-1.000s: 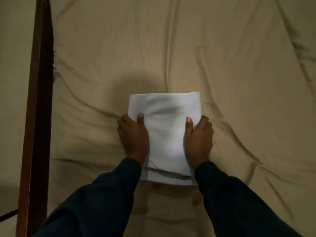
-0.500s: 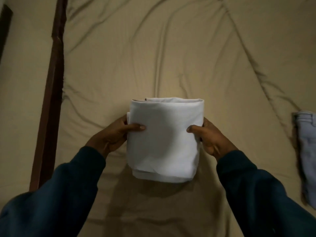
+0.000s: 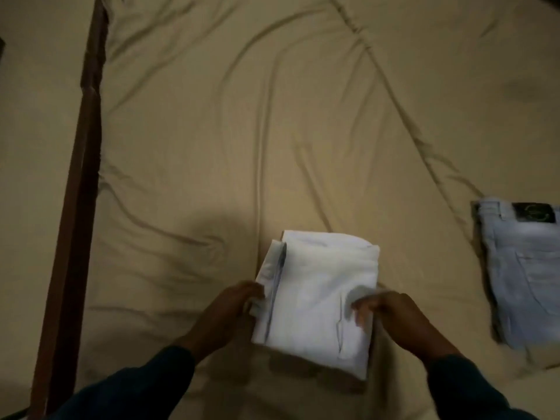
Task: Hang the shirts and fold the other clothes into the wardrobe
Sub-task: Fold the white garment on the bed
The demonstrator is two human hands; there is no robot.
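Observation:
A folded white garment [image 3: 315, 295] is held just above the tan bedsheet [image 3: 242, 131], low in the middle of the head view. My left hand [image 3: 233, 310] grips its left edge, fingers tucked under the fold. My right hand [image 3: 391, 313] grips its right side, with a thumb on top of the cloth. Both arms wear dark blue sleeves. The view is blurred by motion.
Folded pale blue jeans [image 3: 524, 274] with a dark waist patch lie on the sheet at the right edge. A dark wooden bed rail [image 3: 75, 189] runs down the left side, with more tan sheet beyond it.
The white garment has been lifted off the sheet and carried slightly right. Both hands shifted from pressing on top to gripping its sides. The view swung right, bringing the jeans in.

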